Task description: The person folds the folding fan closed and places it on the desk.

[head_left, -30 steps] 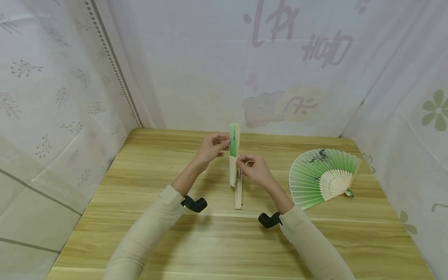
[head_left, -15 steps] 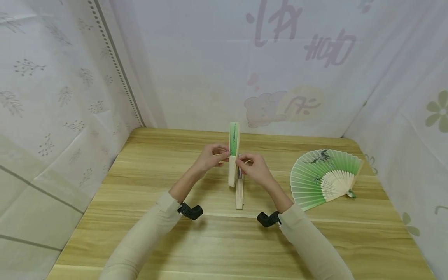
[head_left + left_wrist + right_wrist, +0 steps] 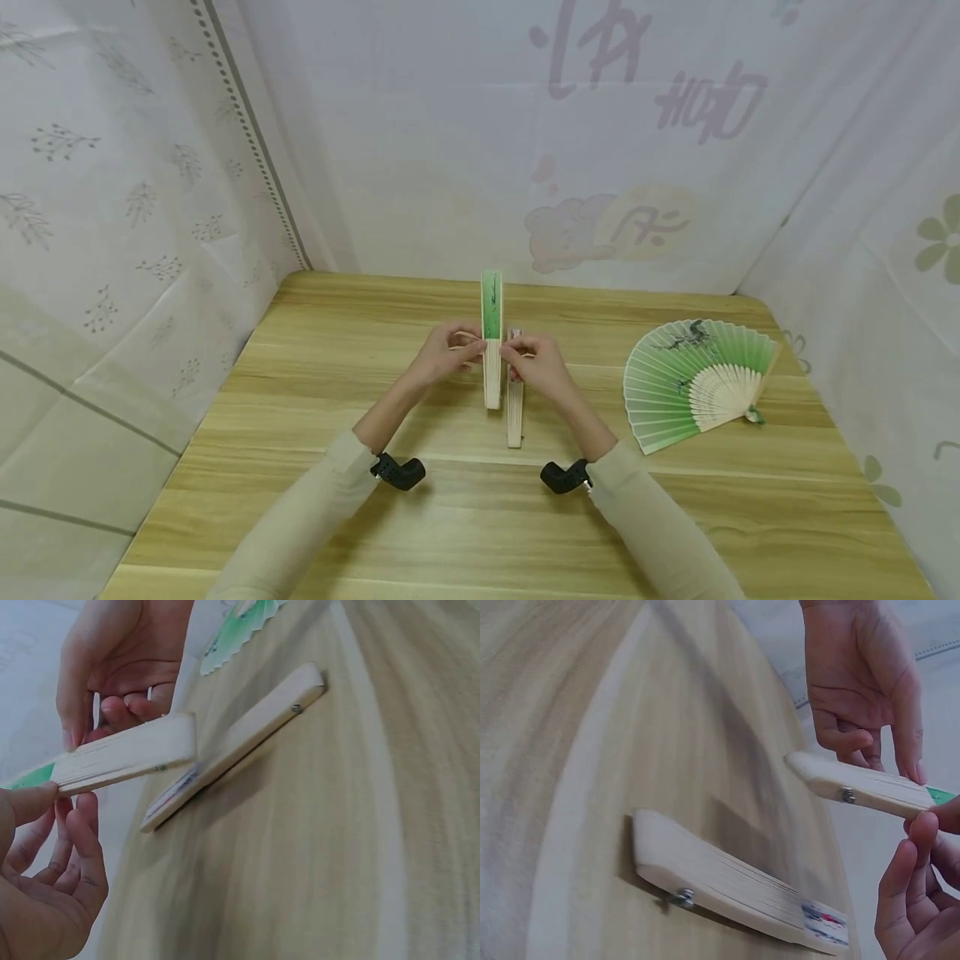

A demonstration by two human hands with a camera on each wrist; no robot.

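A folded green hand fan (image 3: 492, 333) with pale wooden ribs is held upright above the table. My left hand (image 3: 444, 353) pinches its left side where the green meets the ribs. On its right side, the thumb and fingertips of my right hand (image 3: 542, 363) pinch at the same height. The fan's metal pivot (image 3: 847, 795) shows in the right wrist view. Just to the right, a second folded fan (image 3: 514, 417) lies on the table, partly hidden by the right hand. Its leaf shows coloured print in the right wrist view.
An opened green fan (image 3: 697, 383) with a dark painted branch lies on the right of the wooden table (image 3: 450, 525). Patterned cloth (image 3: 420, 167) hangs behind the table and at both sides.
The folded fan in my hands has shifted slightly left and turned so its rib edges face me. The left hand has slid down along it toward the ribs.
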